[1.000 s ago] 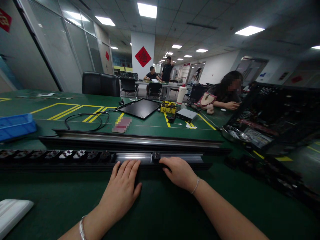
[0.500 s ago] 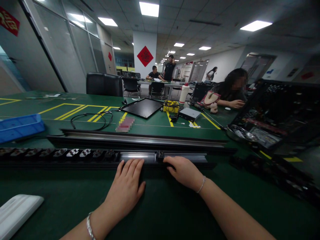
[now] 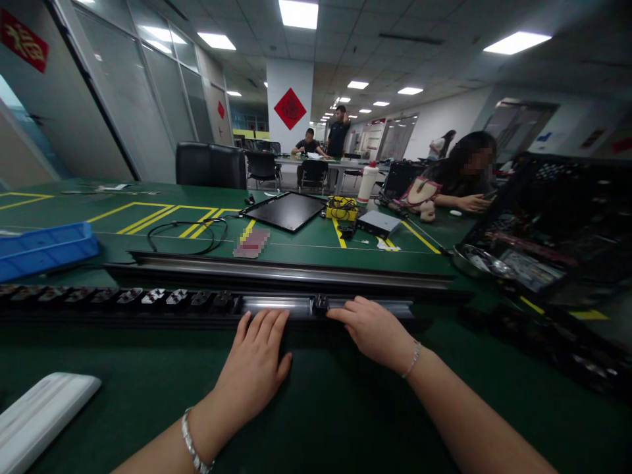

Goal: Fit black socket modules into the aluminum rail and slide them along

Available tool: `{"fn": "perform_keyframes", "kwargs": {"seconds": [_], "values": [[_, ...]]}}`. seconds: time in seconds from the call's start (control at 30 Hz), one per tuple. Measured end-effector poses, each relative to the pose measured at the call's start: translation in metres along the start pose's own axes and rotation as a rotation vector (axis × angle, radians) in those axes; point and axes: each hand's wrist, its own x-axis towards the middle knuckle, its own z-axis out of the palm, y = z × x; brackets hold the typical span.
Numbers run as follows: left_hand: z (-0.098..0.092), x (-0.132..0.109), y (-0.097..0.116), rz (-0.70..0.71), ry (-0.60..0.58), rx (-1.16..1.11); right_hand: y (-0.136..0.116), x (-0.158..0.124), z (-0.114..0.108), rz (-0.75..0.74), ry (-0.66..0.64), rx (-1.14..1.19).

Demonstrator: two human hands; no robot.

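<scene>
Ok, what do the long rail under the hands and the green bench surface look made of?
The rail looks like extruded aluminium with a satin finish, going by its pale metallic sheen along the channel. The green bench mat seems to be rubber or vinyl, given its matte, low-glare surface, though the look can't settle which.

At the left fingers (image 3: 264, 327), a long aluminium rail (image 3: 276, 305) gleams: smooth, satin metal. Just left of the right fingers (image 3: 358, 311) sits a small matt black plastic clip (image 3: 320, 304). Below both lies a matt green rubber mat (image 3: 316, 408). Well beyond the fingertips, a flat black panel (image 3: 284, 212) looks glossy.
</scene>
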Motion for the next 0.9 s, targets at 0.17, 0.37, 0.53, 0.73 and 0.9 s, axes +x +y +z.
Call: {"fn": "perform_keyframes", "kwargs": {"seconds": [0.17,0.37,0.53,0.73,0.9], "values": [[0.0001,-0.0002,-0.0004,-0.001,0.005,-0.004,0.0018,0.0011,0.0013,-0.013,0.006,0.022],[0.0007,-0.0005,-0.0011,0.000,0.013,-0.004,0.0055,0.0025,0.0015,0.007,0.002,0.094],[0.0008,-0.0004,-0.0010,0.000,0.007,-0.003,0.0065,0.0026,0.0014,0.014,-0.005,0.105],[0.0005,-0.0003,0.0001,-0.015,0.008,-0.024,0.0056,0.0021,0.0015,0.006,0.023,0.108],[-0.0014,-0.0002,0.0009,-0.025,-0.009,-0.038,0.0067,0.0017,0.0041,0.005,0.037,0.113]]}}
